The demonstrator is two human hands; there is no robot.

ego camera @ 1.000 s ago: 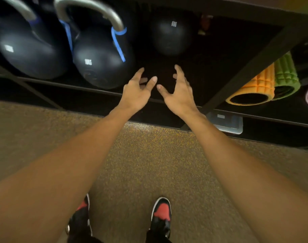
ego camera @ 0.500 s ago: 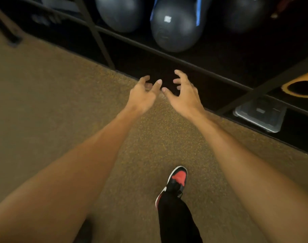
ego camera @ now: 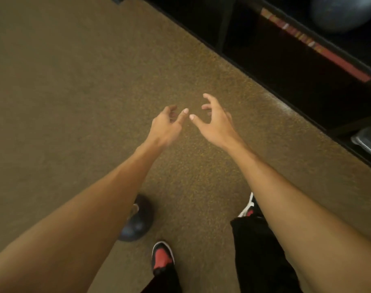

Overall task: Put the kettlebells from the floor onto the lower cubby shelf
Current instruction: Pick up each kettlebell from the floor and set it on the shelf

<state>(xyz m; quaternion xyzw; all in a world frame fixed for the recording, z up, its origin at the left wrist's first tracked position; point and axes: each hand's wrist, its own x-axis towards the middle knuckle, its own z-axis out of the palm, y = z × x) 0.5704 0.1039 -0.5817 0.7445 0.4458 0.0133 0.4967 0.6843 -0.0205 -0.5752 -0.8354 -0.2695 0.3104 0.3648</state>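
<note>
A speckled tan-brown floor fills most of the view, running diagonally to the foot of a dark cubby shelf unit at the upper right. Along one shelf edge runs a reddish strip. In the cubby above that strip, at the top right corner, sits the rounded dark body of a kettlebell, blurred and cut off by the frame. At the right edge, low in the unit, the corner of a grey tray-like object shows; what it holds cannot be told.

Another kettlebell rests on the floor beside the left forearm, partly hidden by it, just beyond a black-and-red shoe. A second shoe peeks out beside the right forearm, above a black trouser leg.

Both arms reach forward over bare floor. The left hand is loosely spread and holds nothing; the right hand is spread wide, fingers curled, also empty. Their thumbs nearly meet.
</note>
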